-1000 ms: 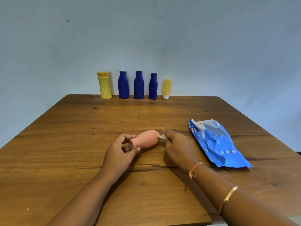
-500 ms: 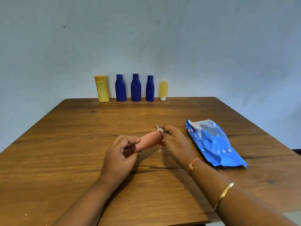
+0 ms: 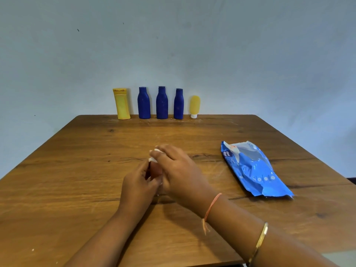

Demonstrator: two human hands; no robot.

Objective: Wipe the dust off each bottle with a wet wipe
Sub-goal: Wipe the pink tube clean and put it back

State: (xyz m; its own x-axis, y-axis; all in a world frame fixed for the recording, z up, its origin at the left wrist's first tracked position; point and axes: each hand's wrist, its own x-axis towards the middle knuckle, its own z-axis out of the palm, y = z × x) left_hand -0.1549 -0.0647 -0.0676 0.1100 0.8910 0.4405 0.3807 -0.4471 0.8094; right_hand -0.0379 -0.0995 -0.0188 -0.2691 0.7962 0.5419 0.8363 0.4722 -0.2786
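Observation:
A pink bottle (image 3: 155, 170) is held over the middle of the wooden table (image 3: 81, 170), almost wholly hidden between my hands. My left hand (image 3: 137, 183) grips its near end. My right hand (image 3: 177, 170) lies over the bottle and holds a white wet wipe (image 3: 154, 157) against its far end; only a scrap of the wipe shows. Along the table's far edge stand a tall yellow bottle (image 3: 121, 104), three dark blue bottles (image 3: 143, 103) (image 3: 161, 102) (image 3: 178, 104) and a small yellow tube (image 3: 195, 106) on its white cap.
A blue wet-wipe packet (image 3: 254, 168) lies flat on the right side of the table. A pale wall rises right behind the bottle row. The table's near edge runs under my forearms.
The pink bottle has turned from lying sideways between my hands to pointing away from me. My right hand has slid left over it with the wipe and now covers most of it.

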